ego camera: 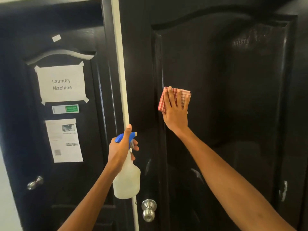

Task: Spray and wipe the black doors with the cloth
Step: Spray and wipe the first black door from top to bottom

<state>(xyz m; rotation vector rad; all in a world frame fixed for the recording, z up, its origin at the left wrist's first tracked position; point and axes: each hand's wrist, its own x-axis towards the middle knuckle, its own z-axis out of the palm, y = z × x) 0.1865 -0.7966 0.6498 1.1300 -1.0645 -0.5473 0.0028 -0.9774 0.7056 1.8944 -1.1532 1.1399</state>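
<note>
Two black panelled doors face me. The right door [233, 97] fills the right half of the view. My right hand [176, 109] presses a folded red-and-white checked cloth [162, 101] flat against the left edge of that door's raised panel, fingers straight and spread. My left hand [121, 147] grips the neck of a white spray bottle [127, 180] with a blue head, held upright in front of the white strip between the doors, nozzle pointing right. A dull sprayed patch shows at the right door's upper right.
The left door [20, 114] carries a taped "Laundry Machine" sign [61, 83], a small green slider plate [65, 108] and a printed sheet [64, 140]. Each door has a silver knob, the left door's knob [35, 182] and the right door's knob [148, 210]. A white frame strip [121, 64] separates the doors.
</note>
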